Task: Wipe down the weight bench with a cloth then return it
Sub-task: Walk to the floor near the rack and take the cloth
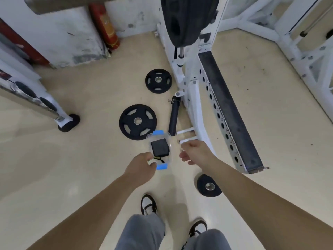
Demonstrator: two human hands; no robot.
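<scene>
Cloth sits folded and dark inside a clear box with blue clips, down on the floor just left of the weight bench. Both hands reach toward it. The left hand is at the box's near edge, grip curled, though I can't tell if it has caught anything. The right hand hovers beside the box, grip loose and empty. Looks like the fetching step, wiping not begun. Next call: lift the cloth out and carry it to the bench pad.
</scene>
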